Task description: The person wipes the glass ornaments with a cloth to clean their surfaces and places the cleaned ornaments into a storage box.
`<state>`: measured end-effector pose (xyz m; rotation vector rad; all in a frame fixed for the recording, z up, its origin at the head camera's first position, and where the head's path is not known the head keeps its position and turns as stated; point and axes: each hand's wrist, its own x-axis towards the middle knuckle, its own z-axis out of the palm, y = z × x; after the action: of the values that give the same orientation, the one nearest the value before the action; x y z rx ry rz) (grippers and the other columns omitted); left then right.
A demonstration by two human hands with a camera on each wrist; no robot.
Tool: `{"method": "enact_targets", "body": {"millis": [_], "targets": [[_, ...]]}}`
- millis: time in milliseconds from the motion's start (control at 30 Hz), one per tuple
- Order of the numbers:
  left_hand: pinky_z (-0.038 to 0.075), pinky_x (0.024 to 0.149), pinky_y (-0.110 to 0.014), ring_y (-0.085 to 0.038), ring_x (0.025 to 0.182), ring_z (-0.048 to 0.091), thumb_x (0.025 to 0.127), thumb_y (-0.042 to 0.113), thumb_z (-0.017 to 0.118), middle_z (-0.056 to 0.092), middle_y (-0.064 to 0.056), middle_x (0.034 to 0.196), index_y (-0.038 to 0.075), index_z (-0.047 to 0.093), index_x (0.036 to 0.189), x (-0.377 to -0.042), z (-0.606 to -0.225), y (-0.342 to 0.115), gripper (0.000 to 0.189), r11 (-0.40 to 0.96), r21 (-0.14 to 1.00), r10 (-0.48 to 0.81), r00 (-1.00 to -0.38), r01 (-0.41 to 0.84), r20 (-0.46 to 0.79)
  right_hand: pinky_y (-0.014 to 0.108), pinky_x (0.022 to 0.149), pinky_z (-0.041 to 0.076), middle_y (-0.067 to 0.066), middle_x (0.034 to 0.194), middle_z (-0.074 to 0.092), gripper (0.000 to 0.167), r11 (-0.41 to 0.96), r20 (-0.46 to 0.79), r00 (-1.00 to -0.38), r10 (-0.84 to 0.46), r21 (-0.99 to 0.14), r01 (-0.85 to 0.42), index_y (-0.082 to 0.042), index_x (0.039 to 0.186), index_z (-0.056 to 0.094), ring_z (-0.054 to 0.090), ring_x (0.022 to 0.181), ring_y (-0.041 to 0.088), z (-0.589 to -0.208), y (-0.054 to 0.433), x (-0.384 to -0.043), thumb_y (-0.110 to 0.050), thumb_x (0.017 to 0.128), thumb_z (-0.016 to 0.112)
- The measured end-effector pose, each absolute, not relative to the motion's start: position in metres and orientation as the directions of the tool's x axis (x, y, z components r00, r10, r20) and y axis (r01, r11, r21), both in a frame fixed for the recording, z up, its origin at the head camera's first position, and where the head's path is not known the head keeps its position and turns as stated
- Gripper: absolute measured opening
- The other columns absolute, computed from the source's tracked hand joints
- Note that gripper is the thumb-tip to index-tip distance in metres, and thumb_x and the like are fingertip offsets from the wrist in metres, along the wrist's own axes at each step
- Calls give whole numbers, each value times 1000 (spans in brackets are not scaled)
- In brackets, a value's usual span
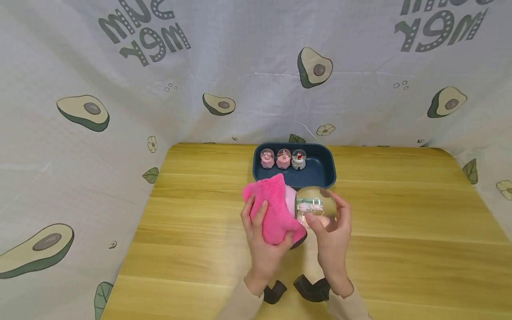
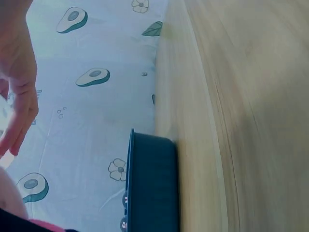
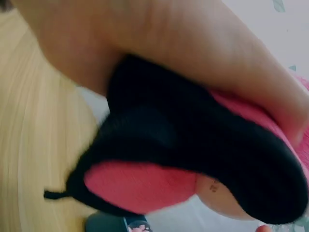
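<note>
Between both hands a large snow globe lies on its side, its clear dome (image 1: 316, 205) pointing right and its pink base (image 1: 290, 201) left. My left hand (image 1: 262, 242) holds a fluffy pink cloth (image 1: 273, 206) against the base, which it partly covers. Dark trim (image 3: 145, 135) shows on the cloth in the right wrist view. My right hand (image 1: 334, 238) grips the dome, thumb in front and fingers round the far right side. Little of the globe shows in the left wrist view, where the right hand (image 2: 19, 87) appears at upper left.
Beyond the hands a dark blue tray (image 1: 320, 168) sits near the table's back edge. Three small snow globes (image 1: 283, 159) stand inside its left part. The wooden table (image 1: 192, 231) meets a white curtain (image 1: 256, 89) printed with avocados. Black wrist mounts (image 1: 312, 289) extend below the hands.
</note>
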<state>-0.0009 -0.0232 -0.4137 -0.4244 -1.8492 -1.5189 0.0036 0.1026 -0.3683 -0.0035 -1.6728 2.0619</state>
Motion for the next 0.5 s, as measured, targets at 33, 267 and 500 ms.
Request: {"method": "enact_targets", "body": {"millis": [33,267,500], "targets": [[52,84,-43,-33,130,31,72,16,77,30,-18,142,14,39,140,-1,-413,-26,78,258,727,-160,-714,636,682,21,81,51,15,130,43,59,-137,295,-890,348,-923,-360,0,132,42,46,110,27,-369,104,3,12,78,61],[51,87,-45,-31,134,27,70,10,79,27,-13,147,15,43,139,-1,-413,-54,78,295,784,-62,-808,546,586,22,82,51,14,132,40,79,-104,359,-904,232,-915,-390,-6,143,37,49,107,26,-374,121,-4,20,72,62],[47,91,-48,-28,135,26,71,12,80,26,-9,149,19,46,140,-3,-412,-83,77,367,791,13,-853,489,521,23,95,41,11,136,42,81,-47,454,-869,197,-881,-471,0,139,39,38,121,27,-376,138,-14,23,66,63]]}}
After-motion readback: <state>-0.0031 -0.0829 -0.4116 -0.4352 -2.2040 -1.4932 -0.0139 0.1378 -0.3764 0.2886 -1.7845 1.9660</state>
